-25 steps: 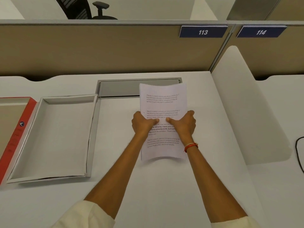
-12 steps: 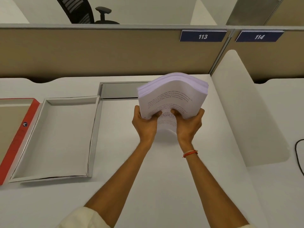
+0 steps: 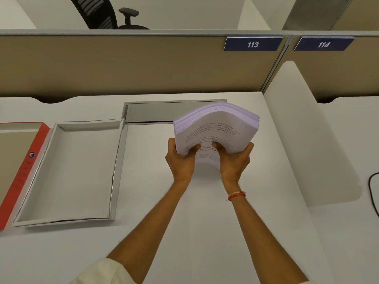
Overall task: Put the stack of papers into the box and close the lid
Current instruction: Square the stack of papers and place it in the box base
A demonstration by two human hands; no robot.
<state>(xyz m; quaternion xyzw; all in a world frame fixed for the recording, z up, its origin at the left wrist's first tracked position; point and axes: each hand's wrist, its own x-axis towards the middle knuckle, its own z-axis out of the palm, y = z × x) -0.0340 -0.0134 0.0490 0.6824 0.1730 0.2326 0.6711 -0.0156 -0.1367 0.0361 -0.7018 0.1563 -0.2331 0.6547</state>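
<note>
The stack of papers (image 3: 217, 128) is held above the white worktop (image 3: 184, 232), clear of its surface, to the right of the open box (image 3: 67, 173). The left hand (image 3: 180, 160) has its grip closed on the stack's lower left edge, thumb on the printed top sheet. The right hand (image 3: 235, 160) has its grip closed on the lower right edge in the same manner. The stack bows upward in the middle, and its far edge fans slightly, showing many sheets. The box lies flat on the worktop, white inside and holding nothing. The red lid (image 3: 22, 171) lies just beside the box on its left, partly out of view. A grey recessed panel (image 3: 160, 111) sits in the worktop behind the stack. A red thread band (image 3: 236, 195) circles the right wrist.
</note>
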